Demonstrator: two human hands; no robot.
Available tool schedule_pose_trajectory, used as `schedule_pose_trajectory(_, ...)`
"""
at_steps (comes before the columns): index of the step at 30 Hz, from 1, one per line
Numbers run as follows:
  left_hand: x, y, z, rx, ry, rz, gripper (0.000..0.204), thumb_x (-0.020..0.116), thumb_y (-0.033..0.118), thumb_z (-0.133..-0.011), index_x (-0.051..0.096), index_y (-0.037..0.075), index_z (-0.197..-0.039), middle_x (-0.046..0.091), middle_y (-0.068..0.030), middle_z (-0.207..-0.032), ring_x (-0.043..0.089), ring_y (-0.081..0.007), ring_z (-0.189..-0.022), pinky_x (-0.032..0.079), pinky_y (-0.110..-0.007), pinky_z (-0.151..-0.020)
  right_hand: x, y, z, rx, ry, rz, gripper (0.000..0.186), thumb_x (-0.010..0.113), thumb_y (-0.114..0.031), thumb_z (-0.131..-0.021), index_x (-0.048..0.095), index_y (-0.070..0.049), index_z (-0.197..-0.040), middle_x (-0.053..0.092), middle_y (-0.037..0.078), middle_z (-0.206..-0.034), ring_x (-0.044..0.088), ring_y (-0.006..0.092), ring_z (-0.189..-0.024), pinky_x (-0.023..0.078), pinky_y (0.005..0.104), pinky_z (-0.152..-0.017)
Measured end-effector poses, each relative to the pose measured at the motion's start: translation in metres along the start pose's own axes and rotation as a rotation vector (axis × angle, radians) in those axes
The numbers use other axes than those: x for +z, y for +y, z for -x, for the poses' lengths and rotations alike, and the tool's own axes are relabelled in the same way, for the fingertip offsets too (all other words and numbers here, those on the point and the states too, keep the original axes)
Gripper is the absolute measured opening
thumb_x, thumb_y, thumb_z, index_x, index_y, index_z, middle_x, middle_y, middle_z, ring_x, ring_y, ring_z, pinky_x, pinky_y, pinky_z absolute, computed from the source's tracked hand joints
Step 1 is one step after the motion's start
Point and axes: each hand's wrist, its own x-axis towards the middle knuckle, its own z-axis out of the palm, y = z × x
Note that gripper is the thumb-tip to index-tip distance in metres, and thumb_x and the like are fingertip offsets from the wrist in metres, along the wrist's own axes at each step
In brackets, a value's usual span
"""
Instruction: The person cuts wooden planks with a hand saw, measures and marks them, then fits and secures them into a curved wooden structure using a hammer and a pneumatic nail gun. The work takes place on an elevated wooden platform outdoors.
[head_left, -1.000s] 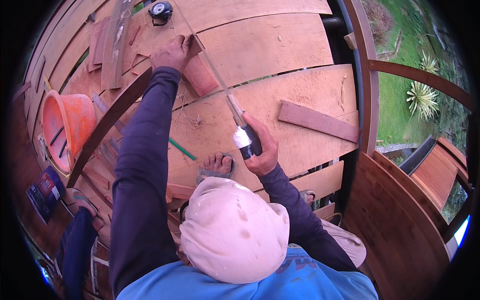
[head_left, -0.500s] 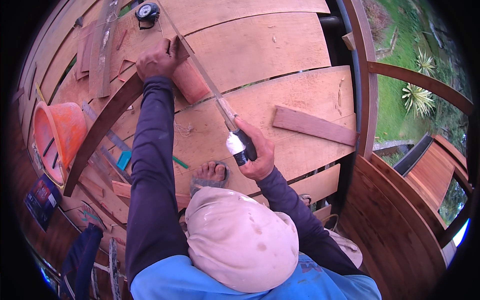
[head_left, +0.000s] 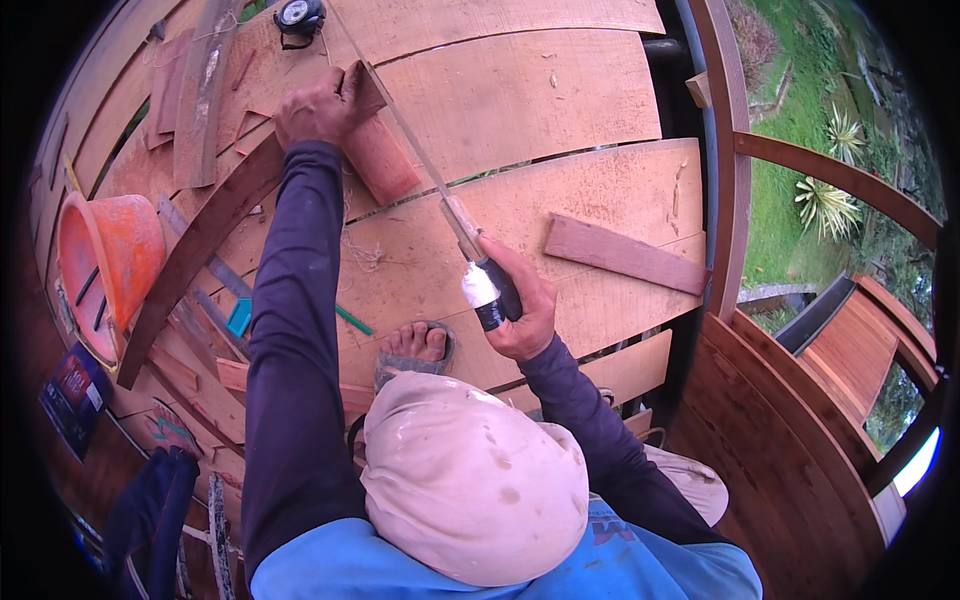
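While an orange bucket [head_left: 128, 255] is seen at the left, a long brown board [head_left: 210, 218] is gripped near its far end by the left hand [head_left: 318, 108]. Just beside that end, a saw [head_left: 458, 215] is extended, its handle enclosed by the right hand [head_left: 525, 312]. Farther right, a short plank [head_left: 625, 255] is laid on the planked floor [head_left: 540, 90].

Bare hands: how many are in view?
2: left hand, upper left, on the brown wooden strip; right hand around the black-and-white handle of the metal saw. The lower-left person may have hidden hands.
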Motion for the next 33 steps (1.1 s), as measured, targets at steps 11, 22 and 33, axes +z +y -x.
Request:
schedule_pose_trajectory(11, -0.005, 0.004, -0.004, -0.081, -0.078, 0.025, 0.052, 0.043, 0.061, -0.094, 0.070, 0.016, -0.090, 0.068, -0.0161, -0.082, 0.066, -0.0390, -0.079, 0.051, -0.048, -0.068, 0.007, -0.003, -0.009, 0.009, 0.031, 0.000, 0.047, 0.065, -0.002, -0.081, 0.058, 0.006, -0.127, 0.065, 0.023, -0.120, 0.068, 0.0248, -0.105, 0.050, 0.0309, -0.092)
schedule_pose_trajectory(22, 0.007, -0.006, -0.008, -0.048, -0.068, 0.008, 0.055, 0.040, 0.065, -0.094, 0.071, 0.019, -0.092, 0.070, -0.0167, -0.084, 0.067, -0.0394, -0.081, 0.053, -0.047, -0.072, -0.004, -0.005, -0.001, 0.055, 0.005, -0.013, 0.049, 0.065, -0.003, -0.079, 0.058, 0.006, -0.126, 0.066, 0.023, -0.119, 0.068, 0.0266, -0.105, 0.051, 0.0315, -0.091)
schedule_pose_trajectory(33, 0.004, -0.002, -0.006, -0.057, -0.068, -0.016, 0.055, 0.039, 0.064, -0.094, 0.071, 0.020, -0.093, 0.070, -0.0165, -0.084, 0.068, -0.0386, -0.082, 0.053, -0.048, -0.073, -0.013, -0.017, 0.012, 0.090, 0.026, 0.005, 0.044, 0.068, -0.003, -0.082, 0.060, 0.004, -0.125, 0.068, 0.020, -0.114, 0.069, 0.0201, -0.098, 0.051, 0.0286, -0.087)
